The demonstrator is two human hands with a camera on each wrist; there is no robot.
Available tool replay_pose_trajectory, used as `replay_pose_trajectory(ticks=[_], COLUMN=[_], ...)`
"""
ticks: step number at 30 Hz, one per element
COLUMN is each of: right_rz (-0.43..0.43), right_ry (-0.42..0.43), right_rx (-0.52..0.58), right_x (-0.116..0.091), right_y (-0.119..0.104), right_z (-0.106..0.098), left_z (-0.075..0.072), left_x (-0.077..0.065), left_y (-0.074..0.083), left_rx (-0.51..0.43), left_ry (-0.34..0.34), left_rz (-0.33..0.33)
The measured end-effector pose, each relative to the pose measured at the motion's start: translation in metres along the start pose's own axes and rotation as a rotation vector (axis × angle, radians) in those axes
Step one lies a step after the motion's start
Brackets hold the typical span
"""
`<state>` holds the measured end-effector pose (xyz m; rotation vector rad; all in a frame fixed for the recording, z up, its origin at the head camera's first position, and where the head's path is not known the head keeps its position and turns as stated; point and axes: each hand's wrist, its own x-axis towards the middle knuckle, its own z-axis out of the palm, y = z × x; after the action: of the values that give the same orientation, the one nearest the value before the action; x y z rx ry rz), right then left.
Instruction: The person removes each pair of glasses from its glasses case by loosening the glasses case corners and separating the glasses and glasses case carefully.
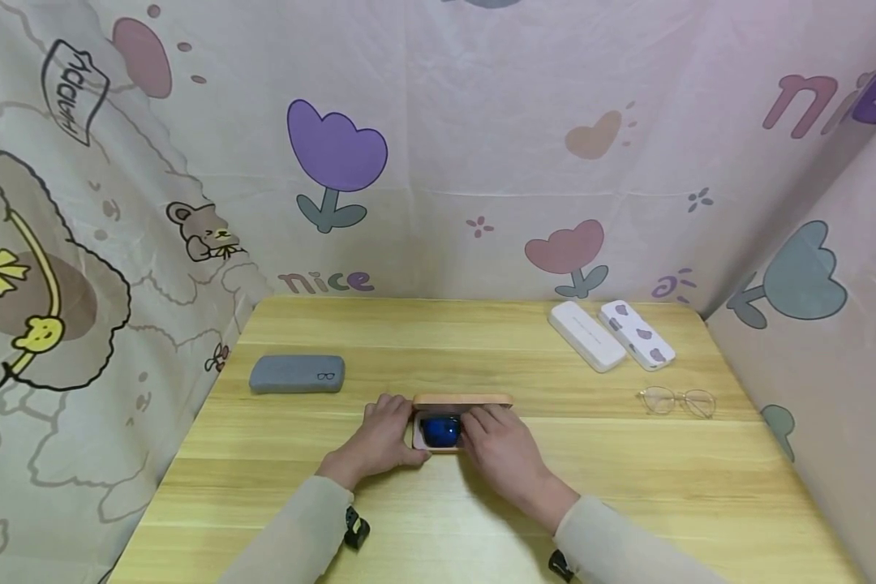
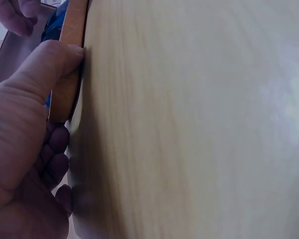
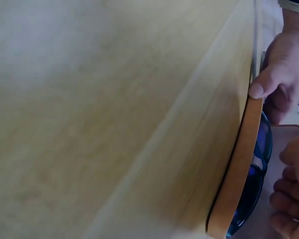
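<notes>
A tan glasses case [image 1: 461, 400] stands open on the table, its lid raised at the back. Inside lie sunglasses with dark blue lenses [image 1: 441, 431], seen edge-on past the case front in the right wrist view. My left hand [image 1: 385, 434] grips the case's left end, thumb on the front wall and the other fingers curled behind the end. Over the right part of the case is my right hand [image 1: 502, 451]. Its fingers [image 3: 289, 196] bend loosely above the sunglasses, near the lid's inner side, with no thing visible in them.
A grey glasses case [image 1: 297, 375] lies at the left on the wooden table [image 1: 438, 341]. At the back right are a white case [image 1: 587, 336] and a white case with purple bear prints [image 1: 637, 334]. Thin-framed eyeglasses [image 1: 677, 401] lie in front of these. Patterned cloth hangs behind.
</notes>
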<state>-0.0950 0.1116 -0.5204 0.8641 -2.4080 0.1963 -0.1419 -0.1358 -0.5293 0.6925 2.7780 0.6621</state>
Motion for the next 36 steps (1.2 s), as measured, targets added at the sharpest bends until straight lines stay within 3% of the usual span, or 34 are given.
replay_pose_trajectory(ticks=[10, 16, 36], right_rz=[0.024, 0.053, 0.074], right_ry=[-0.150, -0.192, -0.201], right_rx=[-0.152, -0.178, -0.171], right_x=[0.0031, 0.0027, 0.0061], right_y=[-0.0055, -0.0071, -0.0084], right_z=[0.0071, 0.0077, 0.0030], left_z=[-0.0002, -0.0004, -0.0024], left_x=[-0.0003, 0.0001, -0.0003], left_y=[0.0007, 0.0008, 0.0042], left_rx=[0.002, 0.012, 0.052], left_ry=[0.005, 0.001, -0.002], left_rz=[0.007, 0.002, 0.009])
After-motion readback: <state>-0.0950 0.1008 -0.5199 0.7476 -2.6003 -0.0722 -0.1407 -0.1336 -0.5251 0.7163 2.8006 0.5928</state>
